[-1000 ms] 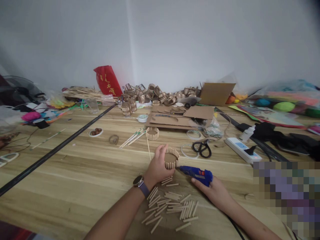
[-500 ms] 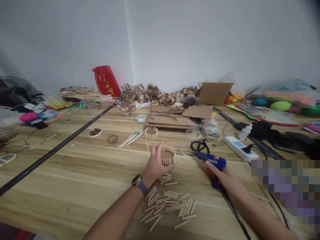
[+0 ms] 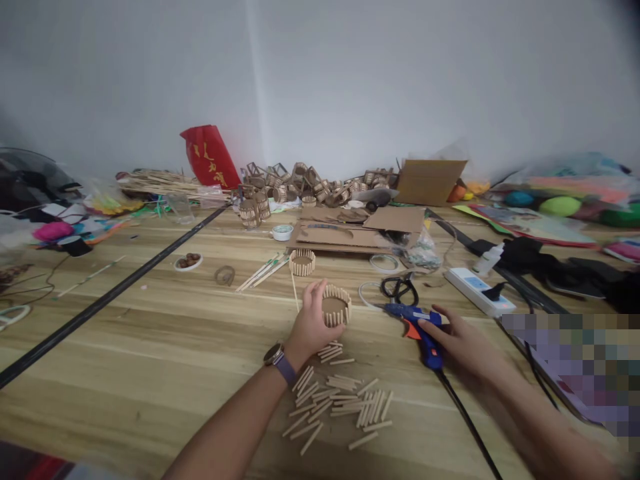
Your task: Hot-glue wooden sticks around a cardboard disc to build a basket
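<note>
Left hand (image 3: 311, 325) cupped the little stick-walled basket (image 3: 336, 305), fingers curled round its near side, on the desk (image 3: 165, 347). Right hand (image 3: 463, 339) lay loosely open over the blue glue gun (image 3: 417, 325), touching, not gripping. Loose cut sticks (image 3: 340, 403) lay just behind the left fingers. Risk: hot nozzle could scorch the desk; cord (image 3: 467, 420) could snag. Basket's far wall was hidden; right fingertips blurred.

Black scissors (image 3: 399, 291) and a white power strip (image 3: 479, 293) are seen mid-table (image 3: 150, 360); a red bag (image 3: 209, 156) and what seem stick baskets (image 3: 300, 183) line the far edge.
</note>
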A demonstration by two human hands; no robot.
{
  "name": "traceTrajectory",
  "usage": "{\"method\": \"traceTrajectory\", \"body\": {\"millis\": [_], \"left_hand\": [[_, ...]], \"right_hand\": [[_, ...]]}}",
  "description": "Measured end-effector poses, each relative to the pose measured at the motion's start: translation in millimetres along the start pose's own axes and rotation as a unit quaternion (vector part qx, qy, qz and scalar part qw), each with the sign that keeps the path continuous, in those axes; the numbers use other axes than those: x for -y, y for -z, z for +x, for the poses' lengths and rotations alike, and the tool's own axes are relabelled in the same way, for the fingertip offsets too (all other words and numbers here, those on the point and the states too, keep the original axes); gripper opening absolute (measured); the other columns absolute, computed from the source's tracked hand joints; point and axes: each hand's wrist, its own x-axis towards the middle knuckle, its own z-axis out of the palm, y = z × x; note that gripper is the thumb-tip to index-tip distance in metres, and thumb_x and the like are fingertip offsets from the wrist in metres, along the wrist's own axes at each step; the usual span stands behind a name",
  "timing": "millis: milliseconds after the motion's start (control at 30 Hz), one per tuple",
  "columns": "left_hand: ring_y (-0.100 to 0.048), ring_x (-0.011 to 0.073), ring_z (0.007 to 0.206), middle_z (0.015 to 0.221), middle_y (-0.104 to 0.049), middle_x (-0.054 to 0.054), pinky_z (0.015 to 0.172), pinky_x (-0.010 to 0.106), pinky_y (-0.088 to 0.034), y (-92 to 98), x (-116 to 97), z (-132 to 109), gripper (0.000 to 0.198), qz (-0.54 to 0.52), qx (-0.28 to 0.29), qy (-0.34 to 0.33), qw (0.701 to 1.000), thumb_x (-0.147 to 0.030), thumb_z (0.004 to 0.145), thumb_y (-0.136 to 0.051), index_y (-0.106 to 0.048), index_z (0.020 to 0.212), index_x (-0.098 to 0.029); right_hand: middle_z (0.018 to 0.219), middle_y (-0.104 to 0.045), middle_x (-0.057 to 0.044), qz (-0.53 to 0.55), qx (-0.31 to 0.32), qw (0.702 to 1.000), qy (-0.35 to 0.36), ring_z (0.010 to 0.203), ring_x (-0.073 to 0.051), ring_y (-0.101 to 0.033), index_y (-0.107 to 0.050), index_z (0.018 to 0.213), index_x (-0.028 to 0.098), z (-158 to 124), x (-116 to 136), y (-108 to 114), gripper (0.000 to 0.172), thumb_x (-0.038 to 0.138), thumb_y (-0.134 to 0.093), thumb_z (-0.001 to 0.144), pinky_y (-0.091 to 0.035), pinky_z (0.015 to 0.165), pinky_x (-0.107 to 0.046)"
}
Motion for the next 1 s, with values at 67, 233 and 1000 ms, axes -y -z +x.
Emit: {"method": "traceTrajectory", "body": {"millis": [67, 233, 1000], "left_hand": [[-0.032, 0.0296, 0.136, 0.142, -0.027, 0.014, 0.115, 0.043, -0.029, -0.3, 0, 0, 0.091, -0.002, 0.002, 0.001, 1.0, -0.019, 0.064, -0.071, -0.025, 0.143, -0.018], [-0.031, 0.0301, 0.136, 0.142, -0.027, 0.014, 0.115, 0.044, -0.028, -0.8, 2, 1, 0.093, -0.001, 0.005, 0.0, 1.0, -0.019, 0.063, -0.072, -0.025, 0.143, -0.018], [-0.031, 0.0302, 0.135, 0.141, -0.026, 0.014, 0.115, 0.045, -0.027, 1.0, 0, 2, 0.095, -0.006, 0.01, 0.003, 1.0, -0.019, 0.061, -0.073, -0.025, 0.142, -0.018]], "right_hand": [[0.074, -0.068, -0.015, -0.167, -0.008, 0.985, 0.034, 0.071, -0.034, -0.066, -0.056, 0.12, 0.009, -2, 2, 9, 0.056, 0.052, -0.05, 0.084, -0.047, 0.062, -0.042], [0.093, -0.066, -0.019, -0.287, -0.063, 0.921, 0.254, 0.084, -0.031, -0.064, -0.064, 0.097, 0.014, -25, 33, 0, 0.025, 0.031, -0.045, 0.091, -0.047, 0.069, -0.038], [0.083, -0.071, -0.009, -0.404, 0.129, 0.749, 0.51, 0.074, -0.023, -0.069, -0.061, 0.092, 0.015, -65, 101, -88, 0.016, 0.004, -0.054, 0.083, -0.052, 0.06, -0.031]]}}
